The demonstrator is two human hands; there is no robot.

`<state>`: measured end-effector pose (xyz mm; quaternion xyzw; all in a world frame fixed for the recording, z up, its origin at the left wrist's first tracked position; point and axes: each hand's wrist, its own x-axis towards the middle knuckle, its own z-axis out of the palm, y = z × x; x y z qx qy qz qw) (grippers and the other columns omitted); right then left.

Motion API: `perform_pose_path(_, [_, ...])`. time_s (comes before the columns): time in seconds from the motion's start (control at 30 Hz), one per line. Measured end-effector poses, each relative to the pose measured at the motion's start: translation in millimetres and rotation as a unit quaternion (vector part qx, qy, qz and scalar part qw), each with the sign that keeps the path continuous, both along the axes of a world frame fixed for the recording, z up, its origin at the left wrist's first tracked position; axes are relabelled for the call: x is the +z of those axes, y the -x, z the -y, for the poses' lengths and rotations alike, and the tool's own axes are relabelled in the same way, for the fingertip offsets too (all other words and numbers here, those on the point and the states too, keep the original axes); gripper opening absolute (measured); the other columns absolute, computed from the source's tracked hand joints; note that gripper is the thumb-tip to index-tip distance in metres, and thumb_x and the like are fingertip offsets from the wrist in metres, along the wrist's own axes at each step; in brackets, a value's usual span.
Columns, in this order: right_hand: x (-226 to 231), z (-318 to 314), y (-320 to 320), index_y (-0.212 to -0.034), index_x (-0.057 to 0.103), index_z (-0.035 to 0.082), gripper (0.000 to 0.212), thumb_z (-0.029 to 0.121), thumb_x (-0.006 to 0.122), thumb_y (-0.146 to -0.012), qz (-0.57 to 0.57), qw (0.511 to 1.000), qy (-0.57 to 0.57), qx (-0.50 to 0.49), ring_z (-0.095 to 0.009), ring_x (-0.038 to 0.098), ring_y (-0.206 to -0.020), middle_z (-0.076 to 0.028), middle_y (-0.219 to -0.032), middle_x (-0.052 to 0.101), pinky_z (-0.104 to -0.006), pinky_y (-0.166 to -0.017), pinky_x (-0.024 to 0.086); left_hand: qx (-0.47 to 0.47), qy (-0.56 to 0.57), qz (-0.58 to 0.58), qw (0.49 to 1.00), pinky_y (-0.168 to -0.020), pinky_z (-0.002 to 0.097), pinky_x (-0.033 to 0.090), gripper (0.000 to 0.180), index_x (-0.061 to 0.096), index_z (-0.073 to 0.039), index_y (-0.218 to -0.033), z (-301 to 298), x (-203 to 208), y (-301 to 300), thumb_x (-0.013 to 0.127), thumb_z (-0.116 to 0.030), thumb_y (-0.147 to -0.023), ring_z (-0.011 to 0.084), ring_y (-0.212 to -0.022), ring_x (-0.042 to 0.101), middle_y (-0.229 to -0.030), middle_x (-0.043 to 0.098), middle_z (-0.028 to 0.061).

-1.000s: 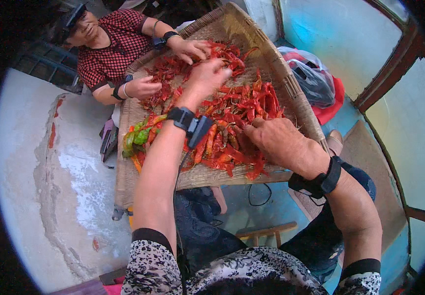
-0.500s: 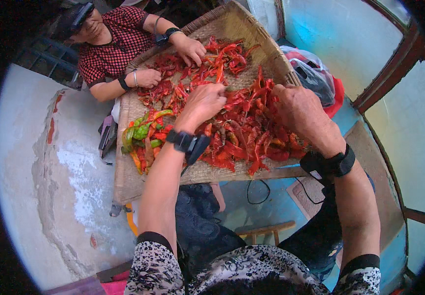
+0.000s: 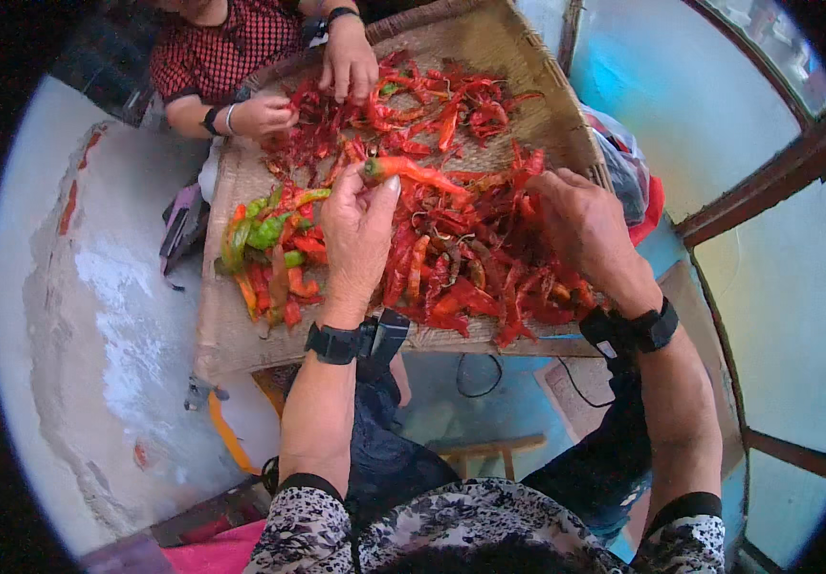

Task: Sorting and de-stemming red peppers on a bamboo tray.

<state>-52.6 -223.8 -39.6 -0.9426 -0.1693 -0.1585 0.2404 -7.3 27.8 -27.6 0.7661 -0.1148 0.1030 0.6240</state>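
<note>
Between the thumb and fingers of my left hand point(image 3: 363, 230) is an orange-red chili pepper point(image 3: 418, 176), its greenish stem end at the grip and its tip pointing right. My right hand point(image 3: 585, 225) is closed at the right side of the heap of red chili peppers point(image 3: 451, 287), fingertips among them; what it grips, if anything, is hidden. The peppers lie on a woven tray point(image 3: 231, 349) with a raised rim. Left of my left hand sits a small group of green, yellow and orange peppers point(image 3: 264, 232).
Across the tray a person in a red-and-black patterned top point(image 3: 241, 48) has both hands in the far peppers. Plastic bags point(image 3: 623, 167) stand beyond the tray's right rim. Framed panes point(image 3: 767, 287) rise at right. A small wooden stool point(image 3: 489, 450) is below, between my legs.
My left hand has lifted and turned, bringing up the orange-red chili pepper. The right hand remains by the heap. The view has shifted, and the other person's hands have moved slightly.
</note>
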Motion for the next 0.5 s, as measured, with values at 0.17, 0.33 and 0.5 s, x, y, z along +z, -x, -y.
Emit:
perform_pose_path(0.17, [15.2, -16.0, 8.8, -0.117, 0.058, 0.006, 0.033, 0.001, 0.061, -0.084, 0.037, 0.988, -0.144, 0.032, -0.031, 0.062, -0.078, -0.013, -0.09, 0.062, -0.0375, -0.071, 0.05, -0.072, 0.025, -0.025, 0.997, -0.077, 0.0226, 0.048, 0.017, 0.063, -0.002, -0.105, -0.3, 18.0, 11.6, 0.057, -0.007, -0.09, 0.0059, -0.085, 0.058, -0.096, 0.065, 0.0002])
perform_pose_path(0.33, [19.0, -28.9, 15.6, -0.121, 0.054, 0.002, 0.036, 0.01, 0.064, -0.087, -0.138, 0.944, -0.278, 0.108, -0.026, 0.063, -0.082, -0.013, -0.092, 0.063, -0.0363, -0.074, 0.05, -0.174, -0.071, -0.059, 0.98, -0.076, 0.0234, 0.048, 0.016, 0.062, -0.003, -0.104, 17.5, 14.4, 28.9, 0.057, -0.006, -0.089, 0.0059, -0.084, 0.058, -0.092, 0.065, 0.0008])
perform_pose_path(0.5, [22.2, -21.4, 18.1, -0.108, 0.06, -0.002, 0.025, 0.006, 0.059, -0.085, -0.27, 0.898, -0.301, 0.176, -0.03, 0.065, -0.088, -0.019, -0.093, 0.064, -0.038, -0.077, 0.05, -0.195, -0.135, -0.071, 0.969, -0.064, 0.0225, 0.048, 0.014, 0.061, -0.003, -0.101, 25.7, -0.4, 29.9, 0.057, -0.009, -0.09, 0.0057, -0.072, 0.057, -0.083, 0.064, 0.0003])
